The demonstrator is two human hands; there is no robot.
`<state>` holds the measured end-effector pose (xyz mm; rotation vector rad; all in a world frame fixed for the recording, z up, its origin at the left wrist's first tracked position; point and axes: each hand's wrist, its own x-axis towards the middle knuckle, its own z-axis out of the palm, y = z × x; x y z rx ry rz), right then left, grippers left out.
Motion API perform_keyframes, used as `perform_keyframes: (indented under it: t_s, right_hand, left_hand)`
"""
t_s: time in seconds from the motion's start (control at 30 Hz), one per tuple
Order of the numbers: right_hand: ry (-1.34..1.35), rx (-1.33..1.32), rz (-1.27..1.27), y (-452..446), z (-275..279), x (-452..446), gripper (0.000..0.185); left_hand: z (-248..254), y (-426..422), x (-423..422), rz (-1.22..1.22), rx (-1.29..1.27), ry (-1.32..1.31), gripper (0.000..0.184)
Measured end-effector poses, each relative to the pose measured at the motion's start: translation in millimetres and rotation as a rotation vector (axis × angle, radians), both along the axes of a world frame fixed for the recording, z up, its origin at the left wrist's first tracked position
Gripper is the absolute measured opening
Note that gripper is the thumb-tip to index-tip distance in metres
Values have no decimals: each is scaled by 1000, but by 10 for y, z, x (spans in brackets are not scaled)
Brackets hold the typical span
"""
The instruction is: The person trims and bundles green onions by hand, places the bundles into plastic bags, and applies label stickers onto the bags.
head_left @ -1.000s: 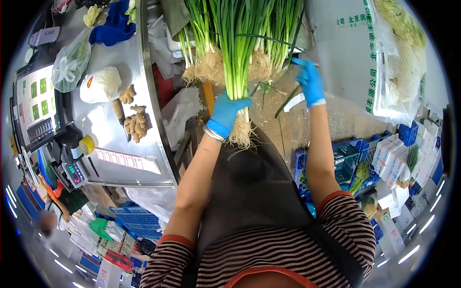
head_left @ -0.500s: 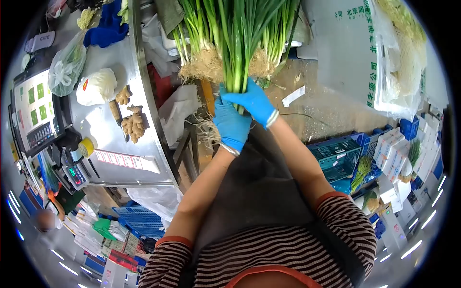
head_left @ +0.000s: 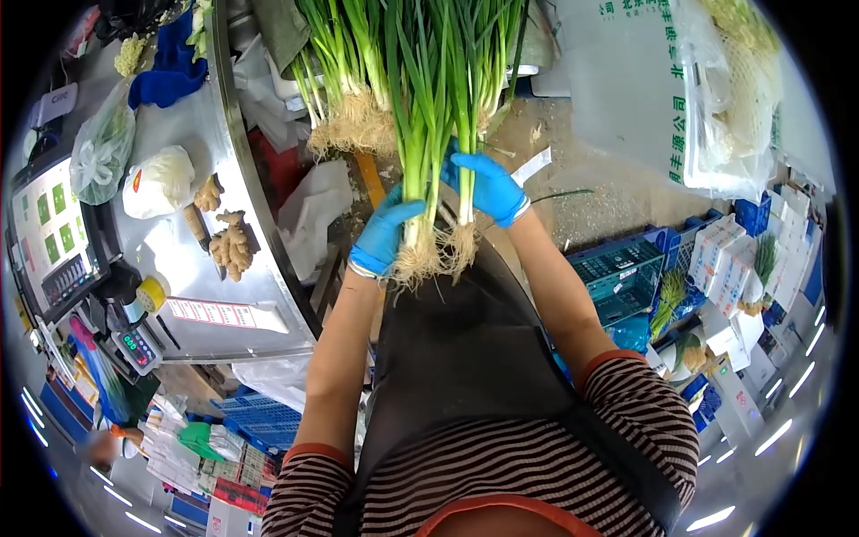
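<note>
To the right of the shiny grey metal table [head_left: 192, 277], the long green, white-stemmed onion stalks [head_left: 417, 143] are held in the middle, on the near side of a far heap of rooted onions [head_left: 358, 121]. Half a second ago both hands wrapped one bundle; now it is parted, the blue-gloved left hand [head_left: 383, 234] gripping the thicker left cluster, the blue-gloved right hand [head_left: 492, 188] closed around the thinner right one.

Fisheye view, bright and cool-toned, corners black, straight lines bowed toward the rim; light from long white tube lights [head_left: 774, 437], streaking both lower sides. White glare on silver-grey metal tabletop [head_left: 192, 273]. Long green onions with white stalks and pale roots [head_left: 413, 179], central, fairly sharp; far-left background blurred.
</note>
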<state>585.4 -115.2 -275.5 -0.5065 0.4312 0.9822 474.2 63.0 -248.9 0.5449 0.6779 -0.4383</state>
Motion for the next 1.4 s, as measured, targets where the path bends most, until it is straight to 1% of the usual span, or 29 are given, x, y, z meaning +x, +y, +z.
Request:
perform_keyframes:
  t_s: [0.03,0.1,0.13,0.17,0.2,0.23,0.3,0.33,0.37,0.43,0.47,0.57,0.6,0.7,0.73,0.83,0.87,0.97,1.0,1.07,1.1,1.13,1.2,1.23,1.27,1.33,1.37,1.4]
  right_hand:
    - [7,11,-38,57,4,18,43]
    - [-5,-72,-134,129,-15,20,41]
    - [-43,-129,-182,181,-79,16,43]
    - [-85,-184,-229,228,-136,35,44]
    - [-160,-365,-208,266,-120,80,45]
    - [-261,-553,-211,298,-186,125,45]
    - [-459,-932,-219,351,-321,189,45]
    - [-621,-986,-267,318,-320,212,42]
    - [-754,-1080,-264,242,-305,236,39]
    - [-1026,-1263,-260,172,-8,315,33]
    - [-889,-1154,-172,212,148,320,23]
    - [-781,-1091,271,321,514,292,21]
    - [-795,-939,119,373,545,288,20]
    - [-508,-792,64,384,787,296,19]
    - [-490,-763,39,376,801,282,19]
    - [-445,-717,-167,437,675,127,14]
    - [-443,-719,-79,384,696,52,15]
    - [-448,-507,123,30,784,-154,18]
    - [-313,-371,103,-118,899,-230,23]
    - [-325,33,121,-666,379,-299,31]
    - [-103,210,-130,-816,345,-276,37]
    - [122,385,-379,-911,339,-220,42]
    - [-207,30,-322,-1069,272,229,54]
    - [-370,-151,-290,-1073,295,387,60]
    - [-343,-333,-164,-986,277,391,64]
    - [-280,-685,100,-509,252,313,75]
    - [-322,-682,222,-300,286,233,75]
    - [-365,-676,341,-110,306,162,75]
  left_hand:
    - [13,-43,-30,-28,34,5,56]
    - [83,-189,12,-48,63,14,60]
    - [186,-269,61,-51,45,28,56]
    - [248,-306,117,-108,2,33,53]
    - [244,-356,152,-88,14,22,52]
    - [210,-400,183,-66,25,12,51]
    - [90,-452,233,-65,99,-31,55]
    - [35,-479,248,-66,135,-50,57]
    - [-7,-521,244,-47,189,-62,59]
    - [10,-585,256,-6,297,-89,63]
    - [22,-586,279,-12,318,-100,67]
    - [17,-644,263,96,412,-144,64]
    - [31,-646,270,121,501,-197,65]
    - [114,-597,273,215,386,-206,69]
    - [213,-558,284,218,369,-171,66]
    - [137,-377,349,150,243,-68,61]
    - [109,-317,350,130,202,-94,60]
    - [25,-170,283,78,79,-159,58]
    - [155,-146,310,57,89,-144,61]
    - [320,-88,348,-2,142,-126,61]
    - [345,-70,353,-31,169,-120,62]
    - [255,-83,320,-24,227,-187,53]
    - [142,-69,244,68,69,10,44]
    - [94,-72,216,111,-12,108,43]
    - [-2,-86,202,113,-63,99,54]
    - [-9,-135,259,177,-64,57,54]
    - [0,-159,252,209,-64,45,54]
    - [39,-151,268,244,-126,39,44]
